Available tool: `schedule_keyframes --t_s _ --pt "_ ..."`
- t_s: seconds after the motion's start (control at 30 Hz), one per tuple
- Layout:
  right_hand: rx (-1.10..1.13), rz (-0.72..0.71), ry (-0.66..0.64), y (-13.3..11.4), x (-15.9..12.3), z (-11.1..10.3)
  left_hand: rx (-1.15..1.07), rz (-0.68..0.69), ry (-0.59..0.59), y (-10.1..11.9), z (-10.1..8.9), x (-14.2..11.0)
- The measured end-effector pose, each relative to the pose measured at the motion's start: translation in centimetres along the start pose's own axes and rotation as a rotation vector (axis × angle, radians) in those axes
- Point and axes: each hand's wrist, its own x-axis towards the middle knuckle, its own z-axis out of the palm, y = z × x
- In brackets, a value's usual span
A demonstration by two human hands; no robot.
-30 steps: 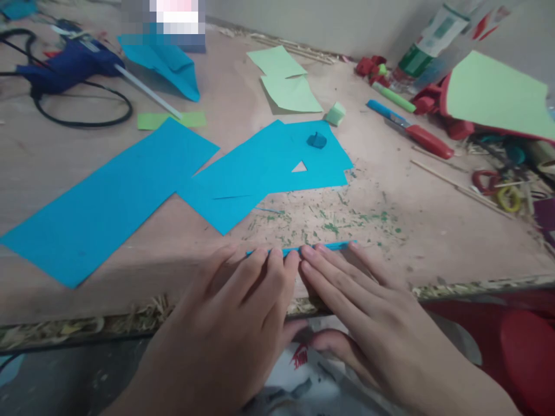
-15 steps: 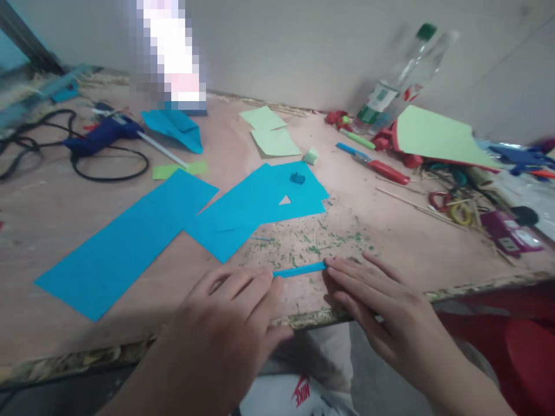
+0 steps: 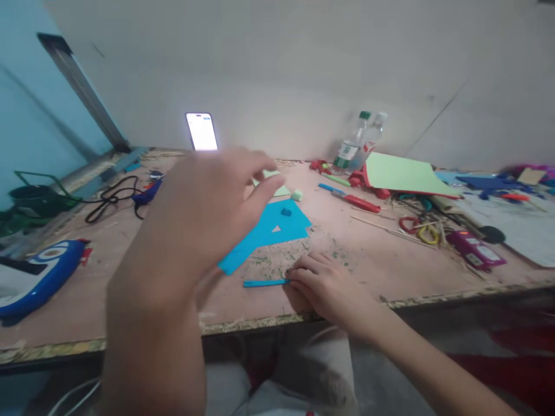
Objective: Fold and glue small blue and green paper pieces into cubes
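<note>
A narrow folded blue paper strip point(image 3: 264, 283) lies near the table's front edge. My right hand point(image 3: 323, 286) rests at its right end, fingers curled and pressed down on it; that end is hidden beneath them. My left hand point(image 3: 217, 202) is raised above the table, apart from the strip, its thumb spread away from the fingers and nothing visible between them. It covers much of the blue paper sheets point(image 3: 286, 228) behind it. On those sheets sits a small dark blue paper piece point(image 3: 286, 212), with a pale green block point(image 3: 297, 195) beside them.
A lit phone point(image 3: 202, 132) leans at the back wall. Bottles point(image 3: 348, 151), a red and blue craft knife point(image 3: 358, 202), green sheets point(image 3: 403, 173), scissors point(image 3: 428, 233) and a purple box point(image 3: 476, 249) are to the right. Left are a glue gun point(image 3: 145, 196) and a blue-white object point(image 3: 54, 277).
My left hand has let go of the strip's left end and risen up and forward. My right hand stays on the strip. The view has tilted upward, showing more wall.
</note>
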Motion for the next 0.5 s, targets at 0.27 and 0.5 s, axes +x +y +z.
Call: schedule_keyframes --t_s 0.27,0.5 --pt "0.16 0.233 0.106 1.0 1.4 -1.5 -0.152 0.434 -0.626 0.2 2.5 7.5" --pt "0.278 0.134 0.131 3.9 7.4 -2.5 -0.391 0.266 -0.634 -7.4 6.8 1.3"
